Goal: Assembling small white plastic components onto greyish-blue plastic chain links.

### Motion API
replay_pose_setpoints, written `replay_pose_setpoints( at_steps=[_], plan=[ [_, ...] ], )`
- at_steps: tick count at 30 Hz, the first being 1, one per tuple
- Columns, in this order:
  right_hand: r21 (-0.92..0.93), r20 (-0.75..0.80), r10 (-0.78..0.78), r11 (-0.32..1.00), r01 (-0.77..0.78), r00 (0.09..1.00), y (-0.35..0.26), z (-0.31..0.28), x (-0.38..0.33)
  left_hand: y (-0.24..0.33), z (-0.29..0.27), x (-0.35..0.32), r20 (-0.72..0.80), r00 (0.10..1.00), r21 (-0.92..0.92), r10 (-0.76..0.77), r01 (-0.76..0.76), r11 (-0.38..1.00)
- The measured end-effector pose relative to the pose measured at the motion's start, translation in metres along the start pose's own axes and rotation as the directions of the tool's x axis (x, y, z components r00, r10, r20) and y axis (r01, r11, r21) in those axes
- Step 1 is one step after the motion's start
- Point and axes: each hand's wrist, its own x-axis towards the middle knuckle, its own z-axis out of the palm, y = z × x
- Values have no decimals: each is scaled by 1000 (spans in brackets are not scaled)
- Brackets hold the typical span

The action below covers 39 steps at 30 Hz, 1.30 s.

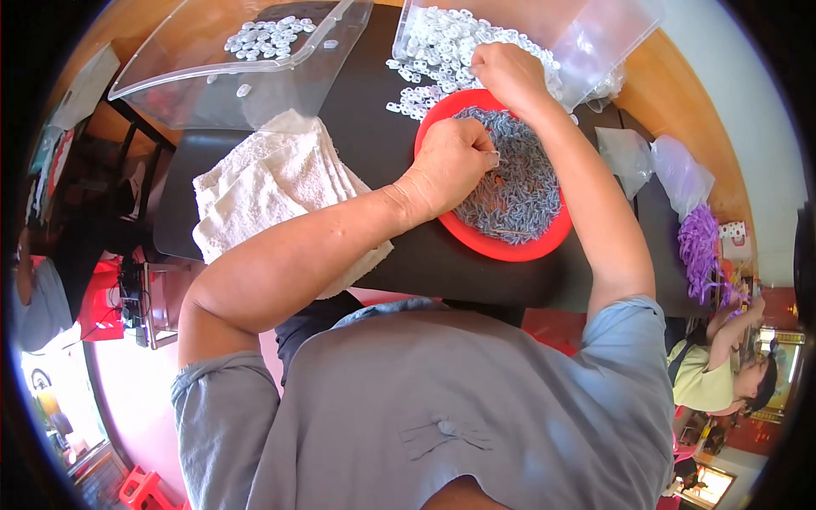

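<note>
My left hand (455, 161) hovers over a red bowl (512, 252), its fingers pinched together. A small pale piece shows at the fingertips, too small to name. Many short grey-blue strands (514, 208) fill the bowl. Beyond the bowl, my right hand (508, 75) reaches to a heap of small white plastic pieces (442, 34) with holes in them. Its fingers are curled closed at the edge of the heap, and what they hold, if anything, is hidden. The heap spills out of a clear plastic bin (605, 38) onto the dark table (357, 93).
Left of the bowl lies a folded white towel (263, 183). A second clear bin (178, 85) at the far left holds white oval pieces (268, 38). Plastic bags (680, 174) and a purple bundle (699, 251) are at the right. Another person (714, 370) sits farther right.
</note>
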Motion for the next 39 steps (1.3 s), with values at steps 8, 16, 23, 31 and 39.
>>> replay_pose_setpoints(
  at_steps=[8, 16, 23, 31, 39],
  plan=[
    [-56, 251, 78, 996, -66, 965, 6, 8, 22, 6, -5, -1, -18, 1000, -68, -17, 15, 998],
    [513, -123, 38, 858, 31, 992, -20, -51, -44, 15, -30, 9, -250, 955, -681, -160, -56, 730],
    [306, -367, -321, 844, 440, 873, -78, -42, -90, 15, -31, 9, -88, 983, -880, -163, 0, 476],
    [794, -110, 52, 605, 56, 993, -111, -41, -98, 20, -36, 7, -145, 961, -890, -235, -23, 455],
    [915, 284, 329, 188, -357, 901, -120, -55, -95, 30, -33, -1, -186, 969, -806, -160, -58, 589]
  ],
)
